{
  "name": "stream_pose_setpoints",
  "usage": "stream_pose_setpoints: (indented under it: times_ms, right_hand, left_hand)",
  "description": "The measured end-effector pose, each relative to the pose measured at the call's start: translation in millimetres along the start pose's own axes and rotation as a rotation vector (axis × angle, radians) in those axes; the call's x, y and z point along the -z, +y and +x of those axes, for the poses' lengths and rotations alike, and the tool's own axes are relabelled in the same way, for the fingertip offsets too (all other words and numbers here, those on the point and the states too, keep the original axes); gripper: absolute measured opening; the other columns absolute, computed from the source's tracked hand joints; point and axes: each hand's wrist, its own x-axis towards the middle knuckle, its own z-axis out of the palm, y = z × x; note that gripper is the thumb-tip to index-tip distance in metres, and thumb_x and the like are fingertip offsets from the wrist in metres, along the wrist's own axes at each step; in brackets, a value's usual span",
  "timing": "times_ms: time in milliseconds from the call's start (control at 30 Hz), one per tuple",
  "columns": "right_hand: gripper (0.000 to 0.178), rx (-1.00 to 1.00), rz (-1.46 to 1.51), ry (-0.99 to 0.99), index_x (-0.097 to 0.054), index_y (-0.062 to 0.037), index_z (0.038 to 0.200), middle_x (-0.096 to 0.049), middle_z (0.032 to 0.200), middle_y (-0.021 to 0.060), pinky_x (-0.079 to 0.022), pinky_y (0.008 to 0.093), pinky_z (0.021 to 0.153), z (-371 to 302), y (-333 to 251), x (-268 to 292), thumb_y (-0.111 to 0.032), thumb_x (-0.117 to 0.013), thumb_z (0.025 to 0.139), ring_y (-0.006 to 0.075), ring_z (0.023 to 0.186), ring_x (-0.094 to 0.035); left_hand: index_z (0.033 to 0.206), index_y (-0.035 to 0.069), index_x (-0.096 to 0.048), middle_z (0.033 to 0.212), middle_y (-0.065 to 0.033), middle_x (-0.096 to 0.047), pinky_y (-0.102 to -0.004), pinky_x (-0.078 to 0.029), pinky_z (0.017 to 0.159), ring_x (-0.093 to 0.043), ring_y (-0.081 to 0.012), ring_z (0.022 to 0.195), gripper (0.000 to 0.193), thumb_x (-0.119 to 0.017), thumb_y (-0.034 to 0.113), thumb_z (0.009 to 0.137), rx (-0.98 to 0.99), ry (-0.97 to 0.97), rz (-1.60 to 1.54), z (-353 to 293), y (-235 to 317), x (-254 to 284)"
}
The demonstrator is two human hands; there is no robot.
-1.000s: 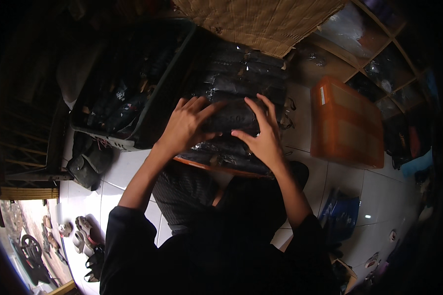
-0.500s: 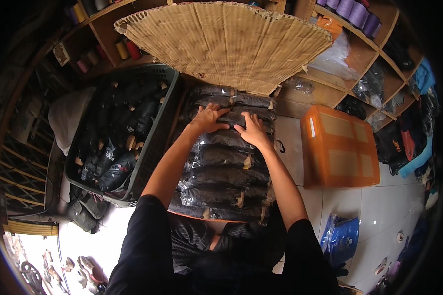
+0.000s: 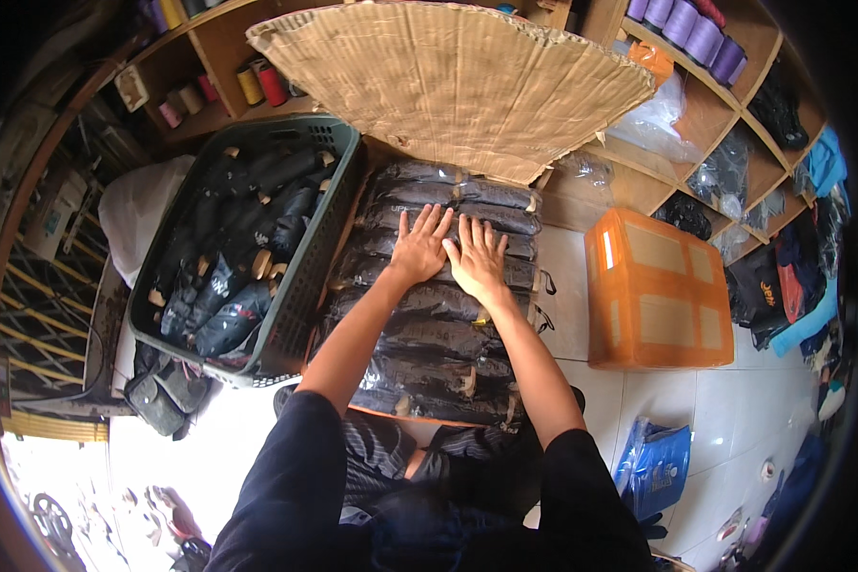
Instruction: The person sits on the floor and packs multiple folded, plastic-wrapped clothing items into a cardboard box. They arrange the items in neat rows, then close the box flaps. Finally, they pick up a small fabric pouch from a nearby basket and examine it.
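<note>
Head view looks down on a white tiled floor (image 3: 639,400) crowded with goods, with wooden shelving (image 3: 705,114) running along the far side. A large flap of brown corrugated cardboard (image 3: 458,76) stands open above an open carton, and inside that carton lies a stack of dark folded items in clear plastic sleeves (image 3: 439,334), packed in rows that fill the box from the flap down to the near edge. To the left of the carton, touching its side, sits a dark green plastic crate with slotted walls (image 3: 300,296), heaped with loose dark folded umbrellas with pale handle tips (image 3: 234,257). To the right stands an orange wrapped parcel with tan tape panels (image 3: 658,291), just beside the carton, and nearer the person a blue plastic bag (image 3: 658,467) lies on the floor. Both forearms reach forward over the stack. The left hand (image 3: 419,246) lies flat, fingers spread, palm down on the upper rows of sleeved items, gripping nothing. The right hand (image 3: 477,259) lies flat just beside it, fingers likewise spread, pressing on the same rows.
</note>
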Motion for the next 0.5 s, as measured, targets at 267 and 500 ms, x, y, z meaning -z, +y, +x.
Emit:
stream_pose_setpoints:
  times_ms: [267, 500]
  right_hand:
    - [0.068, 0.234, -0.042, 0.202, -0.033, -0.0065, 0.149, -0.028, 0.155, 0.0197, -0.009, 0.0693, 0.110, -77.2, -35.7, 19.4, -0.046, -0.049, 0.097, 0.0403, 0.144, -0.022]
    - [0.061, 0.544, 0.237, -0.014, -0.038, -0.0050, 0.146, -0.027, 0.156, 0.0167, -0.007, 0.0643, 0.114, -211.7, -125.0, 23.8, -0.029, -0.058, 0.094, 0.0404, 0.145, -0.021]
  left_hand:
    - [0.135, 0.003, -0.049, 0.151, -0.0220, -0.033, -0.0536, -0.025, 0.115, -0.027, -0.0398, 0.143, 0.048, -0.059, 0.012, 0.088, 0.000, 0.374, -0.439, -138.7, 27.5, 71.6]
    - [0.110, 0.004, -0.060, 0.108, -0.0164, -0.057, -0.0444, -0.044, 0.089, -0.054, -0.0360, 0.102, 0.033, -0.057, -0.007, 0.079, 0.679, 0.470, -0.275, -490.7, 45.8, 61.9]
